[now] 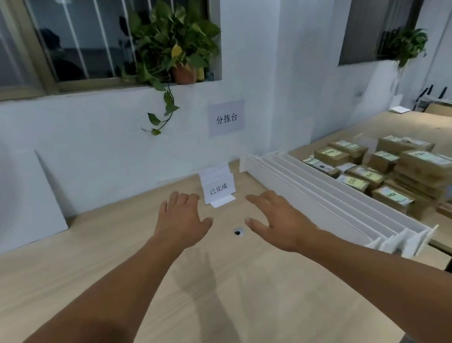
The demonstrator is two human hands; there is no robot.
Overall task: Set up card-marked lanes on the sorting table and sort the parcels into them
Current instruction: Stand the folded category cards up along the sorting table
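Head view: left hand [181,221] and right hand [277,217] reach empty, fingers spread, just short of the standing cards [218,188] on the worktop [61,277]. White dividers [321,193] lie right of the cards, parcels [390,174] beyond.

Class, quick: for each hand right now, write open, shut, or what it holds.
Left hand: open, fingers spread, holding nothing.
Right hand: open, fingers spread, holding nothing.

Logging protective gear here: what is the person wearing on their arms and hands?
Nothing visible. The left hand and right hand are bare: no gloves, rings or watch. The left forearm and right forearm are uncovered as far as the frame shows, with no sleeve, wristband or marking.
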